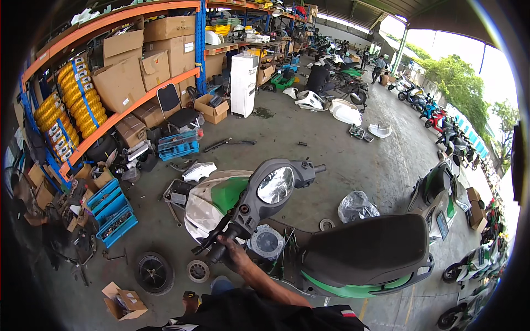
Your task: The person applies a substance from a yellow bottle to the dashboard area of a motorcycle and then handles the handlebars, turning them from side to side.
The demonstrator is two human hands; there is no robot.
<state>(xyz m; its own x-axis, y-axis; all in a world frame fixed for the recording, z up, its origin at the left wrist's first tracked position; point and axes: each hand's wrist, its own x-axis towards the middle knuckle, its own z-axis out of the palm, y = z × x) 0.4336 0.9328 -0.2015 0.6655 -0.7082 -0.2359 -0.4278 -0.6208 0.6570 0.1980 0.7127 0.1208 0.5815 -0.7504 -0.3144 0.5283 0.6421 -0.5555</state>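
A scooter with white and green panels stands before me, its grey handlebar cover (256, 207) and round mirror-like headlight (276, 185) near the middle. My right hand (236, 255) is closed round the near black handlebar grip (217, 253), next to the lever (212, 237). The long black seat (367, 245) stretches to the right. Low in the view, close to my body, my left hand (193, 309) is mostly hidden; a yellow-and-black tool (190, 298) shows there, its kind unclear. In the scooter's open middle, a grey square housing (266, 243) sits beside cables.
A wheel (154, 273), a metal ring (197, 271) and an open carton (124, 302) lie at the lower left. Blue toolboxes (113, 212) stand near the orange shelves. Clear plastic wrap (357, 207) lies beyond the seat. A blurred person's arm (34, 220) shows far left.
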